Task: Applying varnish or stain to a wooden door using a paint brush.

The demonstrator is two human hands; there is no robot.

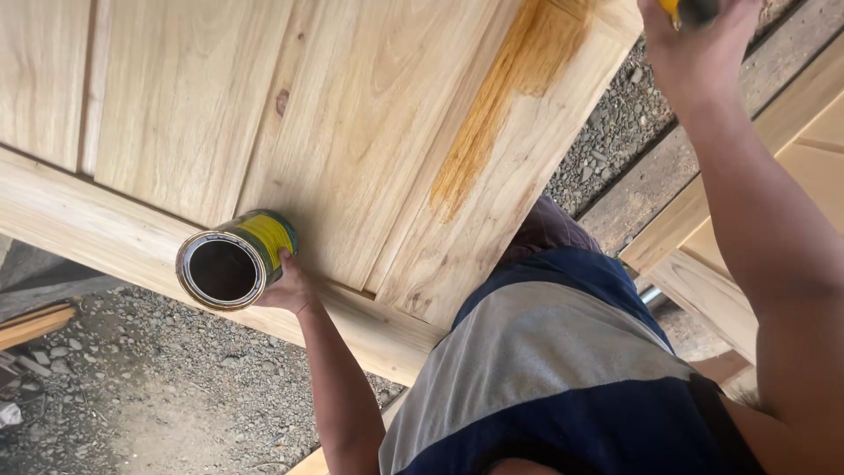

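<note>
A large pale wooden door (290, 105) with raised panels fills most of the view, lying flat, with gravel ground (158, 387) showing below it on the left and again past its right edge. A streak of amber stain (501, 105) runs down the wood toward the right. The person's striped shirt (554, 369) in grey and dark blue sits at the near right. The left hand (286, 286) grips an open tin can (233, 259) with a yellow label, fingers wrapped round its side, resting it on the door's near rail. The right hand (694, 40) is raised at the top right, fingers clenched on a yellow-handled tool (690, 10), mostly cut off by the picture's edge.
</note>
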